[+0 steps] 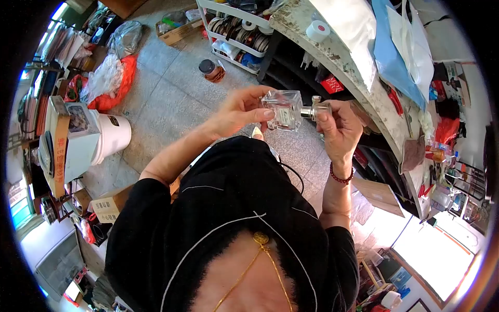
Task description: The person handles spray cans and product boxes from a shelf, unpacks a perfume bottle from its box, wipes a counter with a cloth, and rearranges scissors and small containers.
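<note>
Head view shows the left hand (240,111) clamped on a square glass bottle (286,111) above the floor (171,96), the right hand (340,127) pinching its clear cap (323,109), near the cluttered worktop (310,49)

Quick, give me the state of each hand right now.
Left hand: closed, holding the square glass bottle.
Right hand: closed, fingers gripping the clear cap.

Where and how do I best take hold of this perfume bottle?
Probably by the boxy glass body, coming from your left with the left hand, thumb and fingers on opposite flat faces. It's held sideways, the narrow metal neck pointing right, where the right hand pinches the top.
</note>
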`<state>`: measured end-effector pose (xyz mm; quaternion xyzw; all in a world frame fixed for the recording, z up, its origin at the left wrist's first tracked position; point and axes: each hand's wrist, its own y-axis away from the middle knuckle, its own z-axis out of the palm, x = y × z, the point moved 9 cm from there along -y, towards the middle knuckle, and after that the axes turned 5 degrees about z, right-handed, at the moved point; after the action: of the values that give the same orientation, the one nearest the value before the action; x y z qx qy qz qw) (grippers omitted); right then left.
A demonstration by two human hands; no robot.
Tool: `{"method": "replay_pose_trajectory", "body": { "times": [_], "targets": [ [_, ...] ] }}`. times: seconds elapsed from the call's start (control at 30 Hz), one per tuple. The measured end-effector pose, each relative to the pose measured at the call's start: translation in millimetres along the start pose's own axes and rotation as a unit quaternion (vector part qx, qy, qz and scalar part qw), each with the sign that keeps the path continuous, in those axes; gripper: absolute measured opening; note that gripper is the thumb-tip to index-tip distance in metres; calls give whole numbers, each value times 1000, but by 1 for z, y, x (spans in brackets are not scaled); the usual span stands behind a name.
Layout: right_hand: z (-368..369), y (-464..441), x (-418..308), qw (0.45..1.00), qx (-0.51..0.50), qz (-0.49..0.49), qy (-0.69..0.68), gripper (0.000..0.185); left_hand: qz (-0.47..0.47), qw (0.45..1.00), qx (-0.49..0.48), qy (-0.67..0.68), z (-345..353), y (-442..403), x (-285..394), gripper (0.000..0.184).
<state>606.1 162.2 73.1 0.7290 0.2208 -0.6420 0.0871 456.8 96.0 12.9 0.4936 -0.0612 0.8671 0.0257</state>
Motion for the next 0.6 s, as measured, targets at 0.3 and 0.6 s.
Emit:
{"method": "replay_pose_trajectory", "body": {
  "times": [0.3,0.6],
  "targets": [
    [19,3,44,988,-6,49,144,25,31,993,14,-112,-14,2,-21,34],
    [42,1,80,986,-47,107,121,22,-3,997,-2,-71,-40,9,-50,35]
  ]
}}
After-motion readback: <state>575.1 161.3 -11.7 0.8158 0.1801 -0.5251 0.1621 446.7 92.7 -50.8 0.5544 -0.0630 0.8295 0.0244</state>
